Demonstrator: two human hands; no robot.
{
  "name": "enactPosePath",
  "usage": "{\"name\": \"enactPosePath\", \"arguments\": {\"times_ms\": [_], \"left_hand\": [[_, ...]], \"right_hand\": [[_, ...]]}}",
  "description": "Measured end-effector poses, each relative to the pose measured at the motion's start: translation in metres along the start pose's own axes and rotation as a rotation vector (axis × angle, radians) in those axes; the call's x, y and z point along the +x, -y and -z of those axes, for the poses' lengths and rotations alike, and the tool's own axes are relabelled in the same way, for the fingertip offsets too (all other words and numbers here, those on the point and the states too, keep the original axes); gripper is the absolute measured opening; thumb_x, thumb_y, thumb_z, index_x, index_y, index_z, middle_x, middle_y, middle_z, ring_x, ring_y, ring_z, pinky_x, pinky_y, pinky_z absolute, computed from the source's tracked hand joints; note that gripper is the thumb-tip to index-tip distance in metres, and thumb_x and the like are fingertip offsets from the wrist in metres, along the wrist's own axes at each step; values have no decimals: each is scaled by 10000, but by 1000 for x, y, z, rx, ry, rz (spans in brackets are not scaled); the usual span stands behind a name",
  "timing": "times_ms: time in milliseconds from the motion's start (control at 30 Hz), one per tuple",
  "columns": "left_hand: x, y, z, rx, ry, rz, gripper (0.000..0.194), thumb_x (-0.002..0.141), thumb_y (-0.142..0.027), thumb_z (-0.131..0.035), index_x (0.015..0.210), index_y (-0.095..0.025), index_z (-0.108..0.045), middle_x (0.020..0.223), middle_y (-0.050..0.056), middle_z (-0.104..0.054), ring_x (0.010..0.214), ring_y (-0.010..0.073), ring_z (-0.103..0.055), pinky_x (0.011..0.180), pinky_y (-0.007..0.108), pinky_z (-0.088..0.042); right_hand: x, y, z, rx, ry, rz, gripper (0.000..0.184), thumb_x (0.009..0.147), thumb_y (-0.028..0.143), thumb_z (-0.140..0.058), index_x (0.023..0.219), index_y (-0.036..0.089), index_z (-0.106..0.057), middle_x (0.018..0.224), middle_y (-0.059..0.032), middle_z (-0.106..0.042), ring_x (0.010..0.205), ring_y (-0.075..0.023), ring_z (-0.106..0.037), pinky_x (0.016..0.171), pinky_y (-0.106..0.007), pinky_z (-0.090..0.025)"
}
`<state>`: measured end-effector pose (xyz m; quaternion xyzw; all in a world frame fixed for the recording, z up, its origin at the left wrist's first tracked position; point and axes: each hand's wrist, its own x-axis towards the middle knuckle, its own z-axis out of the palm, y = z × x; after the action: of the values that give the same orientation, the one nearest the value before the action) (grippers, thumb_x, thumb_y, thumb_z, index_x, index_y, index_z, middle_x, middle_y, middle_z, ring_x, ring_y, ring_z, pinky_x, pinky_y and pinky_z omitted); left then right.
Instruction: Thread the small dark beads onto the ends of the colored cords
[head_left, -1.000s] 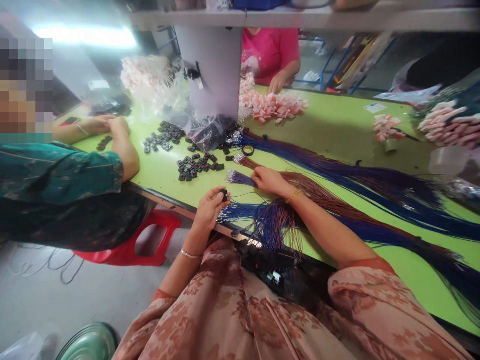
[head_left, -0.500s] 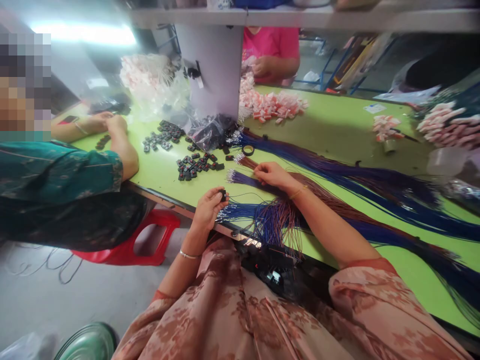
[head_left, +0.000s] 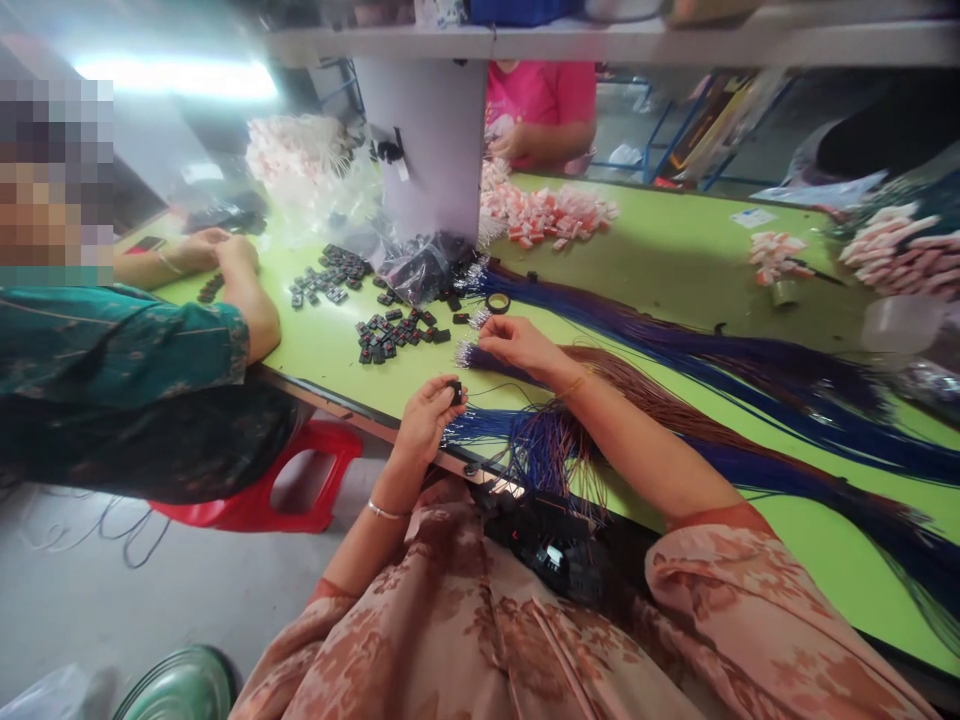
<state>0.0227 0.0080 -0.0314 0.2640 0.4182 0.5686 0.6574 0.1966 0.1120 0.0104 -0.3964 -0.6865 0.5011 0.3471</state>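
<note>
My left hand (head_left: 426,418) pinches a small black connector housing (head_left: 456,393) between thumb and fingers, just above the table's front edge. A thin dark wire (head_left: 499,387) runs to the right from near the housing. Over the metal-tipped ends of the brown wire bundle (head_left: 615,372), my right hand (head_left: 517,345) is closed in a pinch; what lies between its fingertips is too small to make out. Beside it lies a purple wire bundle (head_left: 480,358) with silvery terminals. Blue wires (head_left: 484,426) spread out to the right of my left hand.
Loose black connector housings (head_left: 401,332) lie left of the wires, near a black tape roll (head_left: 497,303). Longer blue wires (head_left: 675,350) cross the table. A co-worker's arms (head_left: 251,300) rest at left; another person in pink (head_left: 544,115) sits behind pink-white connectors (head_left: 559,215).
My right hand has slid left along the brown bundle to its terminal ends. My left hand still grips the housing, with little movement.
</note>
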Motion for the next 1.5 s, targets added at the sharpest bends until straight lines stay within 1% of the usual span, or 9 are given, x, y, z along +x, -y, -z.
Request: {"name": "enactPosePath", "arguments": {"times_ms": [167, 367, 500, 633, 900, 1067, 1200, 1300, 1500], "left_hand": [[2, 1, -6, -44, 24, -10, 284, 687, -202, -730, 939, -142, -612, 816, 34, -657, 759, 108, -627, 732, 231, -507], [4, 2, -13, -102, 37, -17, 250, 713, -177, -696, 943, -153, -601, 860, 33, -645, 782, 110, -613, 767, 249, -491], [3, 2, -13, -113, 39, -23, 227, 730, -174, -678, 940, -152, -596, 890, 39, -639, 819, 114, -610, 829, 270, -477], [3, 2, -12, -116, 41, -20, 218, 746, -160, -654, 955, -158, -594, 891, 37, -635, 829, 114, -605, 860, 279, -473], [3, 5, -11, -116, 44, -15, 234, 738, -170, -666, 960, -160, -592, 884, 31, -633, 835, 116, -605, 832, 269, -487], [2, 9, -12, -60, 43, -66, 300, 686, -210, -733, 954, -168, -604, 878, 22, -640, 825, 116, -607, 818, 272, -490], [1, 11, -13, -8, -13, -66, 348, 630, -230, -777, 928, -161, -612, 835, 16, -647, 762, 101, -604, 752, 241, -489], [2, 11, -14, -21, -47, -40, 360, 609, -250, -787, 905, -155, -605, 798, 6, -642, 750, 99, -608, 761, 252, -498], [0, 12, -19, 37, -90, -29, 367, 603, -251, -784, 904, -156, -598, 755, -17, -631, 644, 59, -578, 675, 204, -481]], "right_hand": [[-18, 6, -12, -56, 0, 23, 162, 706, 307, -579, 680, 150, -546, 627, 37, -508, 575, -78, -406, 573, -222, -340], [-39, 6, -26, -162, 5, -9, 187, 702, 319, -559, 633, 145, -552, 549, 50, -461, 522, -70, -352, 511, -207, -281], [-45, 1, -33, -317, -49, 7, 256, 747, 376, -548, 628, 150, -555, 508, 63, -413, 501, -70, -303, 494, -217, -225], [-47, -2, -36, -386, -26, 50, 262, 778, 367, -523, 626, 155, -551, 523, 54, -437, 512, -76, -327, 505, -218, -231], [-49, -1, -39, -475, -29, 61, 266, 794, 312, -476, 572, 168, -504, 513, 39, -433, 516, -89, -337, 516, -224, -225], [-50, 0, -41, -514, -12, 70, 256, 804, 279, -471, 573, 174, -501, 519, 32, -460, 516, -97, -357, 517, -231, -227], [-53, -1, -41, -621, 8, 147, 183, 812, 234, -475, 660, 169, -552, 603, 0, -551, 552, -111, -405, 542, -239, -243], [-55, -2, -39, -641, 36, 226, 159, 834, 213, -463, 736, 162, -578, 680, -24, -599, 597, -119, -455, 572, -236, -275], [-57, -6, -42, -649, 14, 224, 127, 800, 172, -494, 694, 160, -562, 643, -25, -586, 579, -120, -452, 565, -245, -283]]}}
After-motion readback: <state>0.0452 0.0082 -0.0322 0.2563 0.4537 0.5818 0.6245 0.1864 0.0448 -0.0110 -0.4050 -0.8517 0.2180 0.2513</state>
